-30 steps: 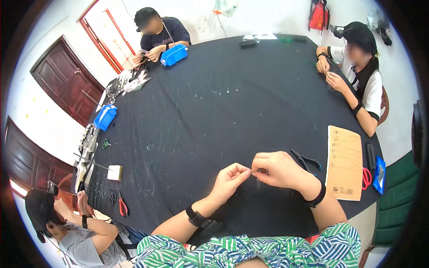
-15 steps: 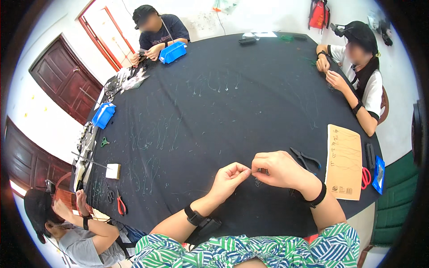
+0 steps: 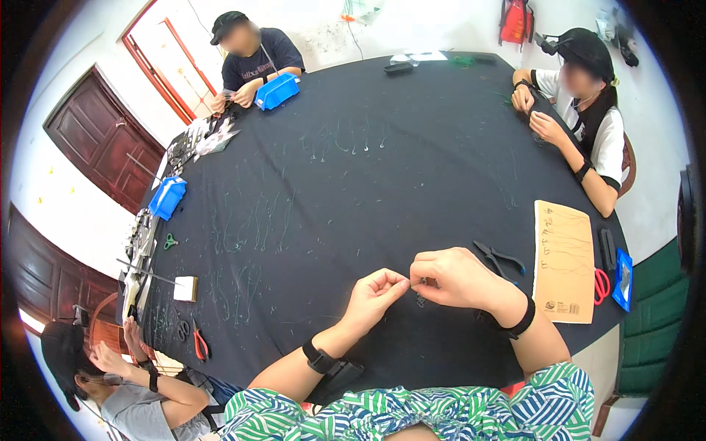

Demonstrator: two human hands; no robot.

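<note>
My left hand (image 3: 375, 298) and my right hand (image 3: 462, 279) meet fingertip to fingertip above the near part of the black-covered table (image 3: 382, 213). Thumb and forefinger are pinched on each hand. Whatever lies between them is too small to make out. A small cluster of dark bits (image 3: 421, 300) shows on the cloth just under my right fingers. Beyond my right hand lie black pliers (image 3: 500, 259) with blue on the grips. Left of my left wrist, a faint thin line (image 3: 309, 320) runs over the cloth.
Several rows of thin greenish lines (image 3: 257, 220) lie on the cloth. At right are a tan card sheet (image 3: 565, 287), red-handled scissors (image 3: 601, 287) and a blue packet (image 3: 623, 279). Red pliers (image 3: 200, 342), a small block (image 3: 185, 289) and blue bins (image 3: 168, 198) stand left. Three people sit around.
My hands stay joined at the fingertips, with barely any movement. The whole view has shifted slightly. The person at lower left has moved their raised hands a little.
</note>
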